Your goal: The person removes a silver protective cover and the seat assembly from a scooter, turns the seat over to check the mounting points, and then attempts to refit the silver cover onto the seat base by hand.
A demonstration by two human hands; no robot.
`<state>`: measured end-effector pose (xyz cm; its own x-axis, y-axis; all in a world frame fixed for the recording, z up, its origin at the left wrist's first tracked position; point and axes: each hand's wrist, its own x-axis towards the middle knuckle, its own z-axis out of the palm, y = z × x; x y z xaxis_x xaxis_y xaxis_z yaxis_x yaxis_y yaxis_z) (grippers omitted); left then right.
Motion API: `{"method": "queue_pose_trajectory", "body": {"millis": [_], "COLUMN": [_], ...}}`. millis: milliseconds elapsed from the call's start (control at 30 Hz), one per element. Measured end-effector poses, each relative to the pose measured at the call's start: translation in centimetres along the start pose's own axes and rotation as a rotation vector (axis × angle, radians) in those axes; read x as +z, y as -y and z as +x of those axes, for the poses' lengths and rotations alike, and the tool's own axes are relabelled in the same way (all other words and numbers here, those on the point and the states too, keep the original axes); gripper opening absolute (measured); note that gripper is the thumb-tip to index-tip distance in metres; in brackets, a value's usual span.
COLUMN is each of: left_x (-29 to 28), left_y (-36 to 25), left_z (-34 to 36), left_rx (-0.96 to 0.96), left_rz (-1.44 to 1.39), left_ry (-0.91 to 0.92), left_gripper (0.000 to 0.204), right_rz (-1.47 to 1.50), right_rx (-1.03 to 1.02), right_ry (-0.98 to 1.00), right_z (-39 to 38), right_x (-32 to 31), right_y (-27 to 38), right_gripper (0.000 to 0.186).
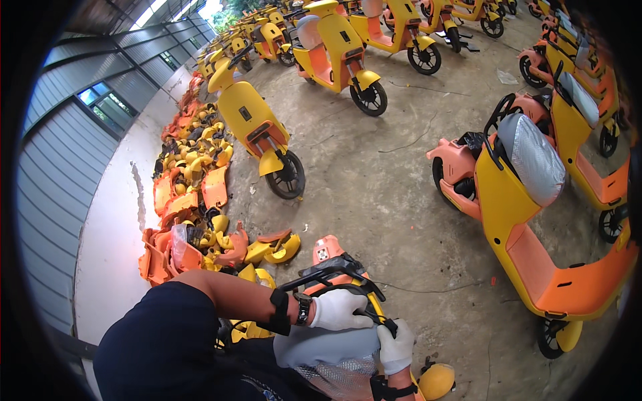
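In front of me is a yellow and orange scooter. Its seat has a grey and silver foil cover. A black rear rack rises beyond the seat. My left hand, in a white glove, lies across the scooter's body between rack and seat, its fingers curled at a thin black piece. My right hand, also gloved in white, is closed around a small black part at the yellow side panel. The two hands are close together. The fingertips are partly hidden, and the kind of black part cannot be made out.
Broken yellow and orange body panels lie heaped along the white wall to my left. A yellow scooter stands ahead, with several more behind. Another scooter with a foil-covered seat stands to my right. Thin wires lie on the concrete floor.
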<state>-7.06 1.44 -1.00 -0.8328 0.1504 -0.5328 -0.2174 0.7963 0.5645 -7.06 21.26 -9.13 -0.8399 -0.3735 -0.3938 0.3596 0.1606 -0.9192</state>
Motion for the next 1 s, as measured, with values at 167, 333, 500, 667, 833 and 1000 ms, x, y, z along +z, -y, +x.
{"method": "queue_pose_trajectory", "body": {"millis": [167,333,500,667,833,1000], "left_x": [-0.5,-0.5,-1.4,-0.3,0.7,0.6], "left_y": [-1.4,-2.3,-3.5,-3.2,-3.3,-3.1], "left_z": [-0.1,-0.1,0.0,0.4,0.5,1.7], "left_rx": [0.018,0.181,0.088,0.068,-0.108,-0.149], "left_rz": [0.022,0.132,0.115,0.051,0.083,0.131], "left_ry": [0.116,0.040,0.042,-0.020,-0.039,-0.016], "left_gripper": [0.061,0.049,0.038,0.029,0.025,0.029], "right_rz": [-0.083,-0.041,-0.016,0.045,0.002,-0.154], "right_rx": [-0.204,-0.218,-0.177,-0.128,-0.194,-0.174], "right_ry": [-0.192,-0.136,0.006,0.134,0.222,0.353], "right_z": [-0.7,0.3,1.7,2.3,3.0,5.2], "right_x": [0.8,0.2,0.1,-0.4,-0.6,-0.1], "right_y": [-1.4,-1.0,0.1,0.1,-0.2,-1.1], "right_gripper": [0.012,0.016,0.014,0.020,0.021,0.030]}}
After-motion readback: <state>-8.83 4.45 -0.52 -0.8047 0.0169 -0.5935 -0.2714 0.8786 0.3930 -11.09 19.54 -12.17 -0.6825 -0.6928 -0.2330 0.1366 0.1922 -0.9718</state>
